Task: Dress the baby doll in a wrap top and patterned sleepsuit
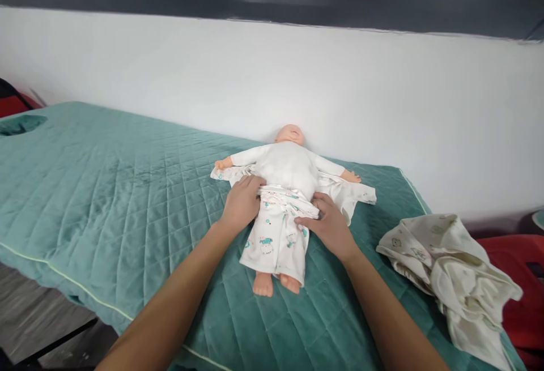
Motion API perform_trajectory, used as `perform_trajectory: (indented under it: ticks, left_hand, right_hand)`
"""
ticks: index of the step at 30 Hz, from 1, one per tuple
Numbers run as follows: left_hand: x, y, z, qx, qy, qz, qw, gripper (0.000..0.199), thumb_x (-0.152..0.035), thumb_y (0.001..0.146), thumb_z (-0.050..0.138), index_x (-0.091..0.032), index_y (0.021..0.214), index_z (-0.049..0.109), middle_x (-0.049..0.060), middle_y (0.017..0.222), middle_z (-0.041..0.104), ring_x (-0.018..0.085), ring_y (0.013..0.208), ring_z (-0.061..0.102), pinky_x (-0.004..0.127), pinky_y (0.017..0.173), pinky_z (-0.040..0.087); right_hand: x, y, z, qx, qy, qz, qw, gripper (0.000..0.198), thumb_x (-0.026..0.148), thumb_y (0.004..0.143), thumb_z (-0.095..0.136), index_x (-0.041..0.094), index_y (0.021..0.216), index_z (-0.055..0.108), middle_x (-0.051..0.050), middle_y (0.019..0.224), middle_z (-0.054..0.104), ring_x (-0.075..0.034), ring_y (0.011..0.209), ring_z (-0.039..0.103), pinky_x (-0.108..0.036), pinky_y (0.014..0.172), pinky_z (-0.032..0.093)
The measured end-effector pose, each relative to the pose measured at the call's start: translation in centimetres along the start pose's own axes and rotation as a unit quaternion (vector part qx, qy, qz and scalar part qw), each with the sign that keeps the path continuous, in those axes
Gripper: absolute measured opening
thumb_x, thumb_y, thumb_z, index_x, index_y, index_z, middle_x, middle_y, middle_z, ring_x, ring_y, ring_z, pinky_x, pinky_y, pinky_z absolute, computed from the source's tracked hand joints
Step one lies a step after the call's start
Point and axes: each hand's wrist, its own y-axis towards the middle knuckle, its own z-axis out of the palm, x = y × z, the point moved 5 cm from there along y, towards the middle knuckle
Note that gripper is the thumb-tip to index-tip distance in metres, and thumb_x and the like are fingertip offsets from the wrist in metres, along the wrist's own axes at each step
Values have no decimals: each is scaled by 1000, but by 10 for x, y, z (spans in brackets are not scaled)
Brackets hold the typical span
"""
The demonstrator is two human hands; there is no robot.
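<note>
A baby doll lies on its back with its head against the wall, arms spread and bare feet towards me. It has a plain white cloth torso and white printed trousers. My left hand is closed on the trousers' waistband at one hip; its fingertips are partly hidden. At the other hip my right hand grips the waistband, thumb on top and fingers at the side. A white printed top is spread beneath the doll's back and arms.
A quilted green cover lies over the bed, which has a hole at its far left end. A crumpled white printed cloth rests at the right edge, beside a red item. The white wall runs along the back.
</note>
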Motion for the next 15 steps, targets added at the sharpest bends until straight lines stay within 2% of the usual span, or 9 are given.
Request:
perform_trajectory:
  ticks: [3, 5, 8, 12, 15]
  left_hand:
    - [2, 8, 4, -10, 7, 6, 1000, 31, -2, 74, 50, -24, 95, 57, 6, 94, 64, 26, 94, 60, 36, 78, 47]
    - [3, 3, 3, -7, 7, 3, 1000, 35, 0, 70, 46, -24, 93, 56, 6, 92, 63, 26, 93, 59, 36, 78, 47]
    - [0, -21, -3, 13, 2, -1, 1000, 35, 0, 66, 45, -23, 90, 55, 5, 89, 61, 25, 91, 57, 37, 79, 46]
    - [-9, -60, -13, 32, -23, -26, 999, 30, -1, 70, 45, -23, 89, 53, 4, 89, 60, 24, 91, 55, 36, 79, 46]
    - [-12, -72, -15, 28, -52, -52, 997, 29, -1, 72, 45, -23, 91, 52, 3, 91, 60, 23, 93, 55, 35, 79, 46]
  right_hand:
    - [-5, 3, 2, -75, -25, 7, 997, 36, 49, 68, 81, 22, 82, 63, -7, 122, 54, -28, 114, 53, -44, 103, 41]
    - [-6, 3, 2, -97, -37, -4, 995, 36, 48, 67, 82, 22, 79, 62, -7, 116, 54, -27, 111, 53, -43, 101, 42]
    - [-3, 2, 3, -82, -46, -21, 995, 34, 48, 69, 80, 22, 72, 58, -5, 106, 55, -26, 105, 54, -43, 96, 43]
    - [6, 1, 1, -66, -64, -57, 994, 34, 49, 78, 71, 23, 67, 52, -4, 96, 60, -26, 99, 54, -41, 88, 44]
    - [14, -2, 0, -66, -100, -79, 990, 30, 44, 82, 65, 24, 67, 50, -3, 80, 59, -25, 90, 55, -37, 79, 43]
